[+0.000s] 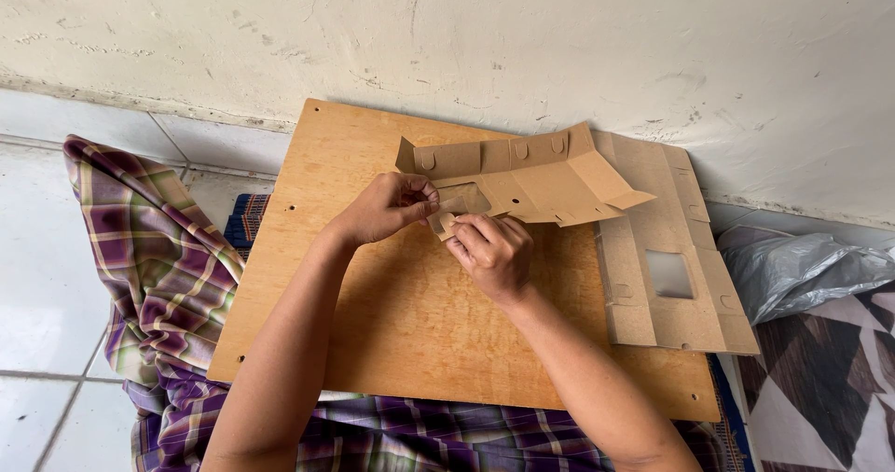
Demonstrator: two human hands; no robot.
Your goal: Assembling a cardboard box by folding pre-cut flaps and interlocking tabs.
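A brown die-cut cardboard box blank (541, 178), partly folded, is lifted over a wooden board (392, 313). My left hand (387, 206) pinches its left edge beside a cut-out window. My right hand (494, 253) grips a small flap at the lower left of the same blank, fingers curled on it. Both hands meet close together at the blank's left end. The blank's right part tilts up toward the wall.
A stack of flat cardboard blanks (667, 248) with a clear window lies on the board's right side. Plaid cloth (158, 267) covers my lap at left. A grey plastic bag (802, 267) and a patterned mat (830, 388) lie at right. A white wall (466, 34) stands behind.
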